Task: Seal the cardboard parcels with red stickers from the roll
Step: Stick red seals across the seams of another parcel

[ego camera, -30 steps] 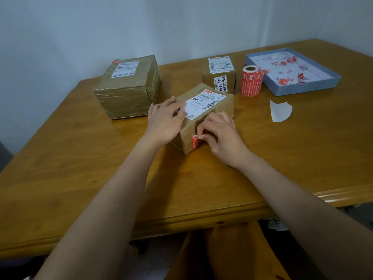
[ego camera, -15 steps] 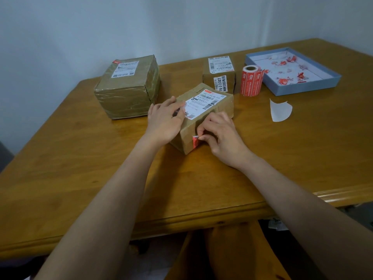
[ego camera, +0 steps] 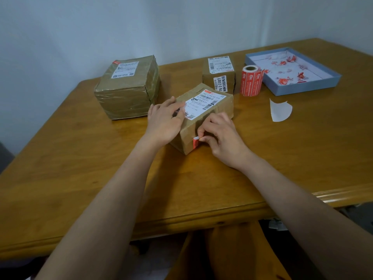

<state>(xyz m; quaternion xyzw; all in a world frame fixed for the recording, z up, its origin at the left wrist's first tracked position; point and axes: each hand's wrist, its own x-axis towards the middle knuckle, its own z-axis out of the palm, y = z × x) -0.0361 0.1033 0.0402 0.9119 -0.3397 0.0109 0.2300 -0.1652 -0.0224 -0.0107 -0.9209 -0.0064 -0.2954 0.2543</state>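
A glossy wooden table (ego camera: 80,178) stands against a plain pale wall (ego camera: 80,27).

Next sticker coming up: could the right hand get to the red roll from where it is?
Probably yes. The sticker roll stands upright beyond the right hand, with bare table between them; only the parcel corner lies nearby. But the hand first must release the red sticker.

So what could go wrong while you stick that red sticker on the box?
The red sticker sits right at the parcel's lower corner, pinched by the right hand, so it might crease or stick crooked. The left hand only rests flat on top, so the parcel could slide on the smooth table if pressed hard. The sticker roll stands upright nearby and could get knocked over.
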